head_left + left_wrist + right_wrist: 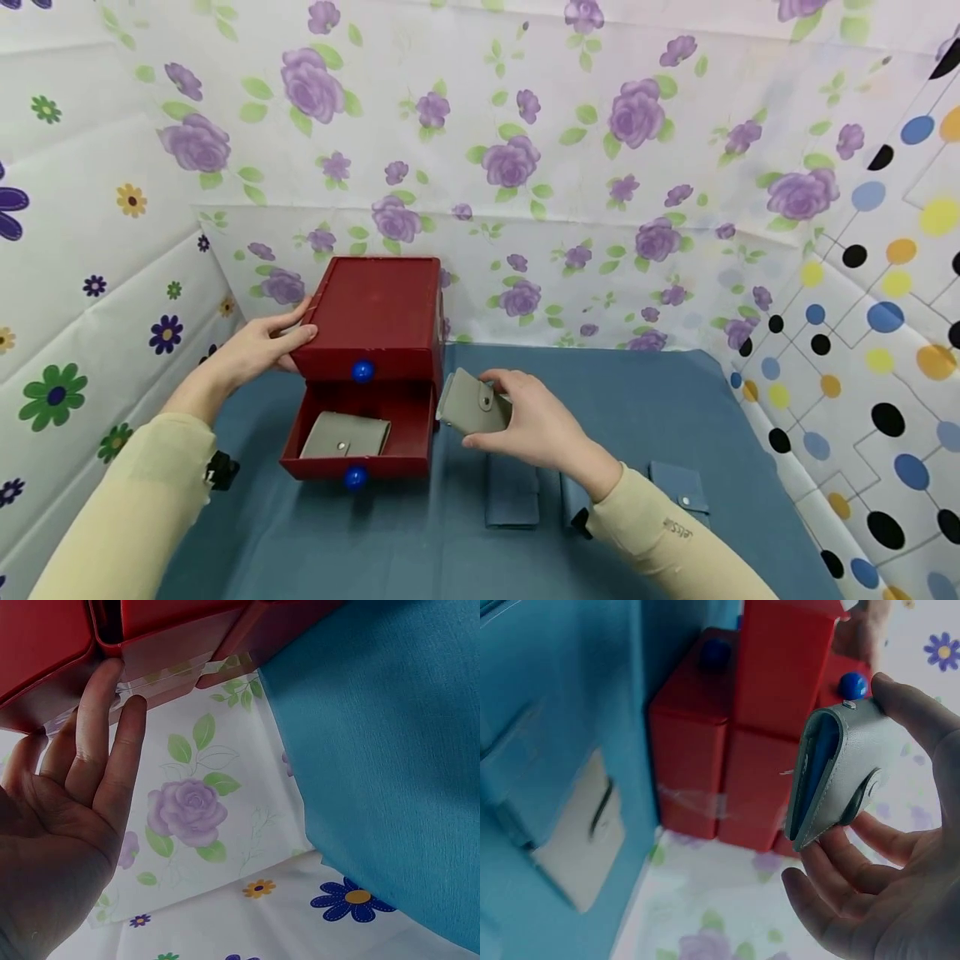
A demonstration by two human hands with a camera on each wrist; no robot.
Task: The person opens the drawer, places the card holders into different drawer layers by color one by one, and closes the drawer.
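My right hand (536, 417) pinches a small grey snap wallet (474, 402) between thumb and fingers, just right of the red drawer cabinet (375, 304). In the right wrist view the wallet (847, 769) shows its stitched edge and a blue inside. My left hand (262, 346) touches the cabinet's left side with fairly straight fingers, its thumb at the upper front corner. In the left wrist view these fingers (91, 727) lie against the side of the cabinet. The lower drawer (408, 425) is pulled out, and another grey wallet (347, 436) lies inside it.
Blue wallets lie on the blue cloth, one (512, 493) below the right hand, one (573, 498) partly behind the wrist, and one (678, 487) farther right. A pale wallet (592, 840) shows in the right wrist view. Patterned sheets (480, 275) enclose the table.
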